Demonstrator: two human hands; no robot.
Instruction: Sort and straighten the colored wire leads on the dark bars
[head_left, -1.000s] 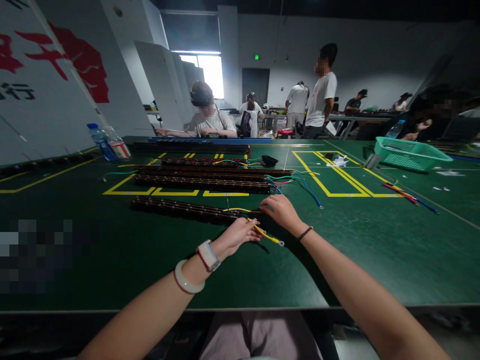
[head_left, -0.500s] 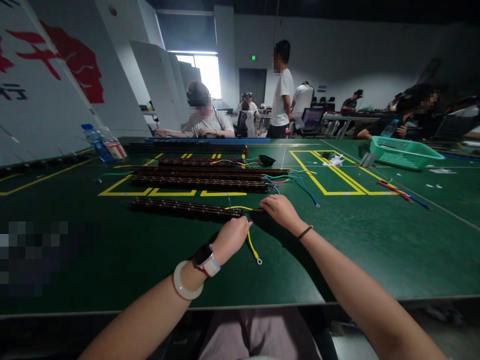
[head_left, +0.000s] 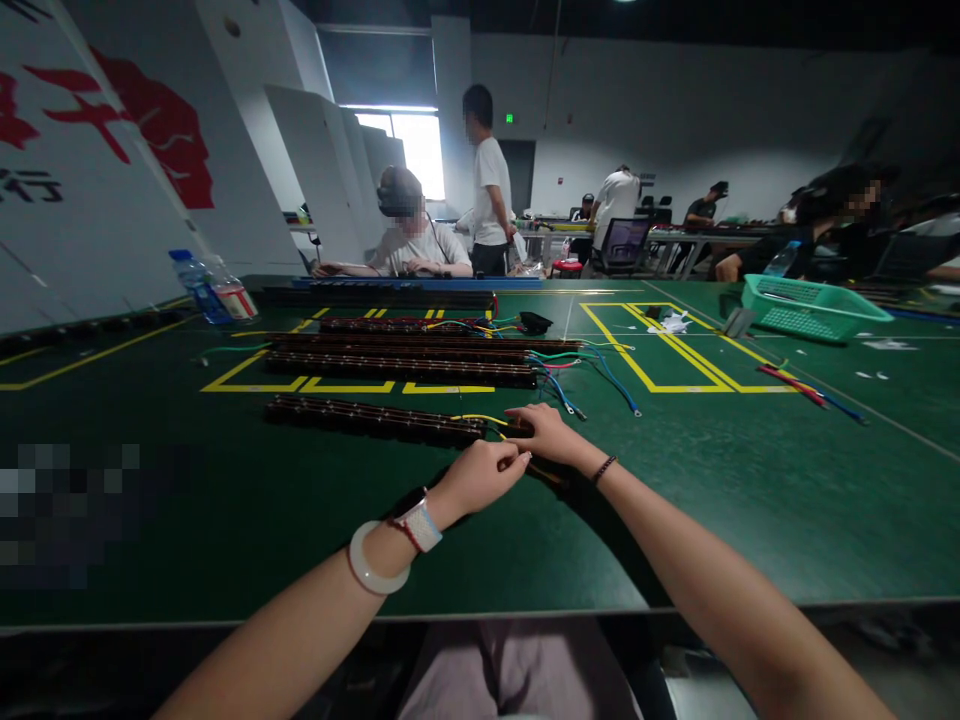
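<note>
A: Where does the long, dark, slotted bar [head_left: 375, 417] lie?

B: Nearest the person on the green tabletop [head_left: 315, 550], roughly crosswise; a thin yellow insulated cable [head_left: 480, 418] runs from its right end toward the right hand [head_left: 551, 437]

A: How do the hands stand?

B: The right one arches beside the bar's end, fingers bent; the left hand [head_left: 481, 475] curls just beside it, fingers drawn narrow; I cannot tell what either one grips

A: What lies beyond?

B: More long dark bars [head_left: 405, 370], side by side; blue insulated cables [head_left: 630, 402] trail from their right ends; farther right sits a green plastic basket [head_left: 814, 308]
</note>
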